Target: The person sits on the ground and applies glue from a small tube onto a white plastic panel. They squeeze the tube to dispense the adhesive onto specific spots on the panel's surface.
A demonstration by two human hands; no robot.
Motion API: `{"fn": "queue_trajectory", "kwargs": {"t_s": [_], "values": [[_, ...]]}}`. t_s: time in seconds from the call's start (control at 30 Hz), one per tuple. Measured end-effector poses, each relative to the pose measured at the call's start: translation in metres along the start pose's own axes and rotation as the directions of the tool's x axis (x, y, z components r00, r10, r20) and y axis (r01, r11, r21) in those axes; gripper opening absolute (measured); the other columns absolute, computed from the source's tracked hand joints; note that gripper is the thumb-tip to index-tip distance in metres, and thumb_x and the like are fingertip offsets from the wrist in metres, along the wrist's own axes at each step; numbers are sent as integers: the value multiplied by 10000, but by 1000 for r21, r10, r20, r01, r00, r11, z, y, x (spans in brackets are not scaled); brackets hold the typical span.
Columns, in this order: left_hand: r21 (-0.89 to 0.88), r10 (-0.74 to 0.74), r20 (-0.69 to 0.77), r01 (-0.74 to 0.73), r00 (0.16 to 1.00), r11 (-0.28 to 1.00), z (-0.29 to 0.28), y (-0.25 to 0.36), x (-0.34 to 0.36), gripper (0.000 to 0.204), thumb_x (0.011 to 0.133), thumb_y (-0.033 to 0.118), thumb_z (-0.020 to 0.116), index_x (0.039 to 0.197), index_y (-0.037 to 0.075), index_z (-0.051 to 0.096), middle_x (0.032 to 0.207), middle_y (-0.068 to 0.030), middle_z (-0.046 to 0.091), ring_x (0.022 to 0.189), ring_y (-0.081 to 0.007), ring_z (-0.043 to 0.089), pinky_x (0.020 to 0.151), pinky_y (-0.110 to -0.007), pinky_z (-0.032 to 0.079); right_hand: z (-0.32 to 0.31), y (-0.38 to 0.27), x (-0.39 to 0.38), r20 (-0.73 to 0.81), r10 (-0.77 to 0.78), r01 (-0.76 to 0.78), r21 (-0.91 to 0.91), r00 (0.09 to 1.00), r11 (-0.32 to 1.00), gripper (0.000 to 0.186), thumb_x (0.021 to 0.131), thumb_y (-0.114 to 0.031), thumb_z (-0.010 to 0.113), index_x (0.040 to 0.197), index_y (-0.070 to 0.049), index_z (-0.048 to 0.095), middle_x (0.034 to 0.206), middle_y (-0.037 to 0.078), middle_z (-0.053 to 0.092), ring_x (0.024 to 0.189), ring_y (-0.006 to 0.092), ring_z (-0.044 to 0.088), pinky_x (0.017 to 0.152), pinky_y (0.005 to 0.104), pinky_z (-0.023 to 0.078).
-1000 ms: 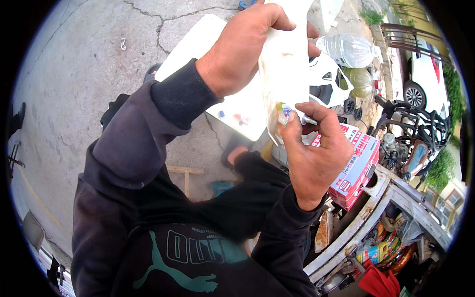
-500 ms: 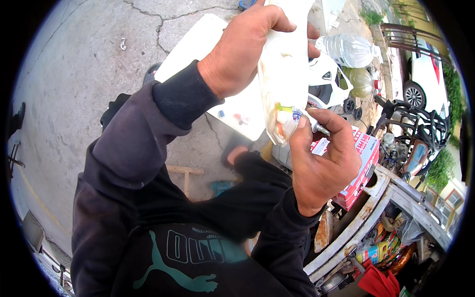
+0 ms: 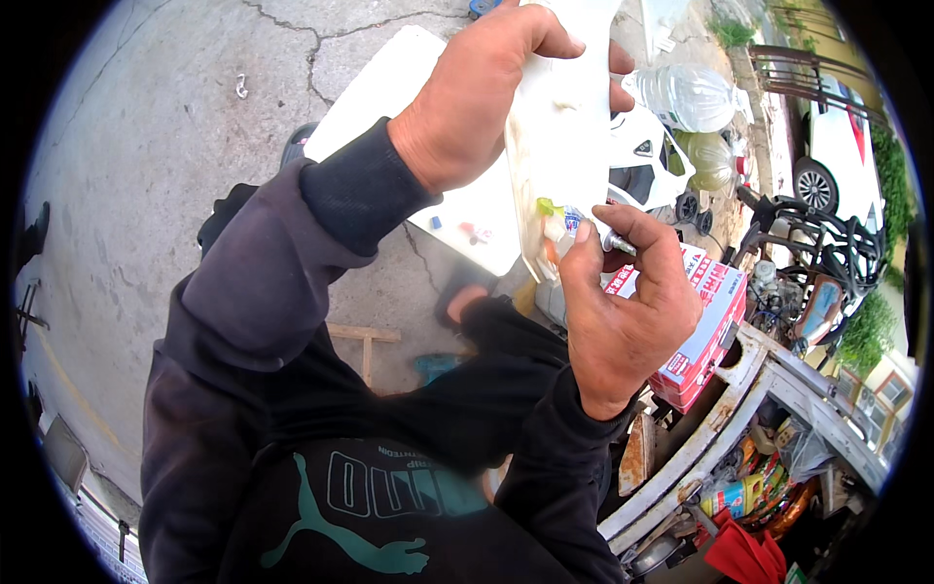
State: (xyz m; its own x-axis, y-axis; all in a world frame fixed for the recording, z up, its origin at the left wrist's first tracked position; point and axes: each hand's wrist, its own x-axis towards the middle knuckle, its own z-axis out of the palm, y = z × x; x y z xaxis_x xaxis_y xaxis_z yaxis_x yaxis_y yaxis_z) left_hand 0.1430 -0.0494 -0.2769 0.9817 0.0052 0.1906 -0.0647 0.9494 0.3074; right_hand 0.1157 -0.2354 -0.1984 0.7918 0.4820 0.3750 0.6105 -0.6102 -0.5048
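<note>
Both grips are occupied. The left hand [image 3: 477, 92] grips a long white plastic piece [image 3: 564, 117] at its upper part, thumb on the near face, fingertips showing past its right edge. The piece hangs over the right edge of the white surface [image 3: 389, 88], its long axis running roughly away from the wearer. The right hand [image 3: 632, 316] keeps a narrow grip, thumb against forefinger, on a small tube [image 3: 573, 223] with a metallic end; the tube lies slantwise across the piece's lower end, so the right hand is nearer that end. Contact between tube and plastic: cannot tell. A small blue bit [image 3: 435, 223] lies near the surface's lower edge; a red-and-white carton [image 3: 702, 336] stands just beyond the right hand.
</note>
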Motion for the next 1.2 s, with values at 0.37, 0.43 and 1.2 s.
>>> {"fn": "queue_trajectory", "kwargs": {"t_s": [0.37,0.43,1.2], "values": [[-82,-1,-37,-2,999,997,-1,12,-3,574,936,211,415,1370,-160,477,1178,-291,680,1129,-383,669,996,-493,557,-10,-4,-3,99,21,-15,-62,995,998,183,804,75,761,977,45,711,868,85,755,718,100,675,653,241,542],[-78,5,-36,-8,999,997,0,13,-4,579,934,213,418,1371,-163,474,1176,-296,679,1129,-389,670,998,-495,557,-12,-5,-3,105,20,-11,-80,994,997,178,801,75,763,969,42,712,858,83,752,712,103,676,654,243,541],[-149,61,45,-54,997,987,-4,21,-1,601,902,204,458,1365,-179,465,1180,-336,663,1117,-423,679,1013,-526,554,-17,10,-11,135,-44,66,-168,990,984,194,798,65,782,971,2,718,868,62,740,680,127,663,638,259,525]]}}
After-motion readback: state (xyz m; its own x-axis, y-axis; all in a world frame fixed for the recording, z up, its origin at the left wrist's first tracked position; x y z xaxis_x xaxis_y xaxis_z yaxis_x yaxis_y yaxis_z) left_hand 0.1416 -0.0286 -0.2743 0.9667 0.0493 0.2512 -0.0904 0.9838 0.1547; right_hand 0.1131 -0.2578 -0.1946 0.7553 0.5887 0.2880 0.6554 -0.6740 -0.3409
